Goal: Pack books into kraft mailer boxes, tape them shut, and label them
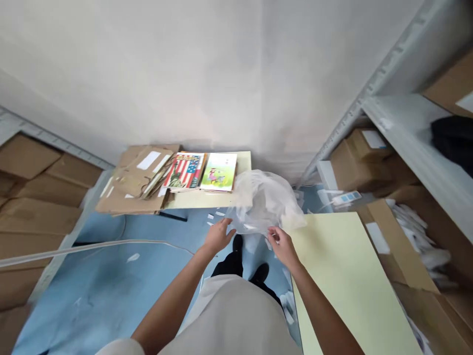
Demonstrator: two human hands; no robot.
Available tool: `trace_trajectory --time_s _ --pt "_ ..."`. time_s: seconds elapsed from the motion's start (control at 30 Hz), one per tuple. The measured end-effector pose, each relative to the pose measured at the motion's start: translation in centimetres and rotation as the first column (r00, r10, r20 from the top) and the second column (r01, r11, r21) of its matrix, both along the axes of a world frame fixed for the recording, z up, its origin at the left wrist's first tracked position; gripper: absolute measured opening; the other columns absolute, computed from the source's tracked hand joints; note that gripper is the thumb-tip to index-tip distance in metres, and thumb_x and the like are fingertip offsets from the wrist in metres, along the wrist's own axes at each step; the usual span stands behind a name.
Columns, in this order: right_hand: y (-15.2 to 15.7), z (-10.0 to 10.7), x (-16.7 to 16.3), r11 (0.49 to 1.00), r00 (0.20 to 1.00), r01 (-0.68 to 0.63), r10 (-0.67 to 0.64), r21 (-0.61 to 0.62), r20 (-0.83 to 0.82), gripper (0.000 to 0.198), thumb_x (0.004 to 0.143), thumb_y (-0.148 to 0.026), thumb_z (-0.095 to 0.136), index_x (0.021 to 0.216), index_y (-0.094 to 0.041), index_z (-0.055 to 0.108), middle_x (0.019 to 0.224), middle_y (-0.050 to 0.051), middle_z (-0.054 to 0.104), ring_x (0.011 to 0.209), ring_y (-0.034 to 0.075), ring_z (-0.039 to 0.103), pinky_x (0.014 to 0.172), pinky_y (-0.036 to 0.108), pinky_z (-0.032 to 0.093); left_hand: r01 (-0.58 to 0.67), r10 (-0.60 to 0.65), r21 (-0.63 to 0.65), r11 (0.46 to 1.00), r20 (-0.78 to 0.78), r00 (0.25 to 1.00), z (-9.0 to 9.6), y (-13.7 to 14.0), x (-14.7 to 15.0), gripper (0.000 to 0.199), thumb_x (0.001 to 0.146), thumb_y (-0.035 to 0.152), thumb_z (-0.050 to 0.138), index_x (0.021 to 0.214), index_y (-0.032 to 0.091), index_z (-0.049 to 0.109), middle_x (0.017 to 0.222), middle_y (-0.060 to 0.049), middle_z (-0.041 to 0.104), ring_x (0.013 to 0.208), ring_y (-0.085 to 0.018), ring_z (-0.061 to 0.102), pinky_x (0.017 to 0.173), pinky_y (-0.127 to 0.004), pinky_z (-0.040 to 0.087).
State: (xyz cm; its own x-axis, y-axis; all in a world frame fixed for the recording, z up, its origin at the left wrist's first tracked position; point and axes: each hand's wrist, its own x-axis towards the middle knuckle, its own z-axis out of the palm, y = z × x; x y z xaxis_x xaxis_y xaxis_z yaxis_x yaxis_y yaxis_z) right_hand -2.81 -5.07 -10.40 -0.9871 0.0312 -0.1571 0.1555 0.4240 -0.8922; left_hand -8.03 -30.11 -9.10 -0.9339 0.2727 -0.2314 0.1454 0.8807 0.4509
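A translucent white plastic bag point(268, 197), puffed out and crumpled, spreads in front of me between two pale yellow tables. My left hand point(219, 236) is at the bag's near left edge, thumb and fingers apart; whether it touches the film is hard to tell. At the near right edge, my right hand point(283, 246) has its fingertips curled together on the bag's rim. Left of the bag, a picture book with a green cover point(219, 171) lies beside a book with a flag and statue cover point(185, 170) on the far table point(199, 199).
Flattened cardboard point(125, 182) is stacked at the far table's left. Another yellow table point(343, 266) stands to my right. Shelves with cardboard boxes point(35, 217) flank both sides. A power strip point(346, 197) sits at right. A white cable point(111, 245) crosses the left; paper scraps litter the blue floor point(121, 286).
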Motion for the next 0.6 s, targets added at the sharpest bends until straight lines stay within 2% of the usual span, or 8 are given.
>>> trace_trajectory --time_s 0.1,0.17,0.23,0.33,0.47,0.6 --pt "-3.8 0.6 -4.2 0.981 0.984 -0.177 0.177 0.077 -0.002 0.025 0.084 -0.028 0.048 0.103 -0.019 0.062 0.091 0.006 0.068 0.074 0.016 0.064 0.073 0.031 0.052 -0.167 0.163 -0.074 0.983 -0.055 0.985 0.3 -4.3 -0.9 0.034 0.085 0.034 0.052 0.114 0.015 0.057 0.109 -0.014 0.065 0.101 -0.030 0.062 0.085 -0.042 0.049" --pt "-6.9 0.7 -6.9 0.952 0.962 -0.271 0.274 0.144 -0.002 0.024 0.084 -0.024 0.049 0.102 -0.019 0.063 0.092 0.006 0.068 0.076 0.017 0.065 0.074 0.031 0.052 -0.291 0.281 -0.076 0.954 -0.115 0.953 0.2 -7.3 -2.2 0.036 0.084 0.037 0.054 0.113 0.016 0.058 0.112 -0.015 0.063 0.104 -0.031 0.060 0.087 -0.042 0.048" --pt "-10.5 0.7 -9.6 0.905 0.933 -0.347 0.361 0.247 -0.013 0.023 0.082 -0.022 0.051 0.101 -0.018 0.064 0.096 0.008 0.068 0.086 0.019 0.065 0.081 0.033 0.050 -0.405 0.393 -0.035 0.914 -0.178 0.902 -0.1 -10.7 -4.0 0.040 0.083 0.039 0.055 0.114 0.015 0.058 0.117 -0.017 0.060 0.110 -0.032 0.057 0.093 -0.043 0.046" --pt "-16.7 0.4 -13.7 0.803 0.872 -0.442 0.490 0.399 -0.020 0.027 0.081 -0.021 0.057 0.107 -0.017 0.064 0.112 0.011 0.066 0.109 0.022 0.059 0.097 0.036 0.044 -0.530 0.532 0.073 0.845 -0.219 0.818 -1.2 -16.1 -7.5 0.047 0.083 0.040 0.054 0.119 0.010 0.055 0.130 -0.021 0.052 0.124 -0.033 0.048 0.103 -0.044 0.039" --pt "-25.9 -0.4 -19.3 0.691 0.806 -0.516 0.591 0.506 0.015 0.058 0.076 -0.022 0.065 0.131 -0.010 0.049 0.139 0.018 0.048 0.131 0.028 0.042 0.109 0.040 0.033 -0.595 0.628 0.215 0.774 -0.141 0.766 -3.1 -22.9 -12.9 0.057 0.083 0.036 0.053 0.132 0.007 0.044 0.143 -0.022 0.040 0.136 -0.033 0.034 0.111 -0.045 0.030" --pt "-33.4 -2.0 -24.2 0.616 0.764 -0.533 0.644 0.580 0.018 0.079 0.073 -0.017 0.067 0.143 -0.010 0.031 0.151 0.021 0.028 0.142 0.031 0.023 0.113 0.047 0.024 -0.599 0.632 0.287 0.748 -0.030 0.774 -5.0 -27.3 -17.3 0.061 0.082 0.033 0.055 0.135 0.007 0.039 0.143 -0.023 0.040 0.138 -0.034 0.031 0.111 -0.047 0.028"
